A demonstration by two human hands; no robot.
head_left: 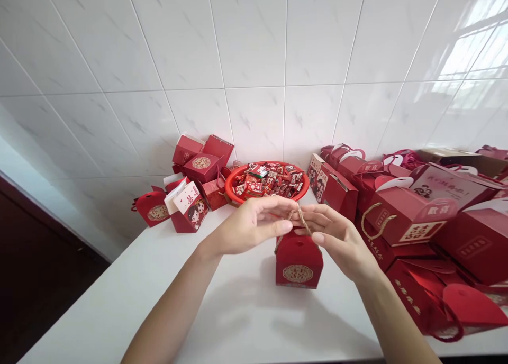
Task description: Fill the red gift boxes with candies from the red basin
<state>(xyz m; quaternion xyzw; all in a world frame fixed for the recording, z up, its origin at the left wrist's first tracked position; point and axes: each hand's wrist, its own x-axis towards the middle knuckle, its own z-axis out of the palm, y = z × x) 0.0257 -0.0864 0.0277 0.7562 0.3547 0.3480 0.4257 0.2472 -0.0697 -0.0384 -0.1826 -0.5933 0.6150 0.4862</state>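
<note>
A small red gift box (299, 258) with a round gold emblem is upright in front of me. Its twisted tan rope handle (304, 221) rises in a loop from the top. On the left side of the loop, my left hand (254, 224) has its thumb and fingers curved around the rope. My right hand (337, 237) curls around the rope from the right, thumb low beside it. The hands partly hide the box's top edge. Whether the box's base touches the table cannot be made out for sure.
Behind the hands, an orange-red basin (229, 188) holds many wrapped candies (270, 181). Several red boxes (201, 165) are heaped at back left, one a white-topped box (189, 208). More red boxes (408, 210) crowd the right side of the white table (238, 321). A tiled wall (254, 36) stands behind.
</note>
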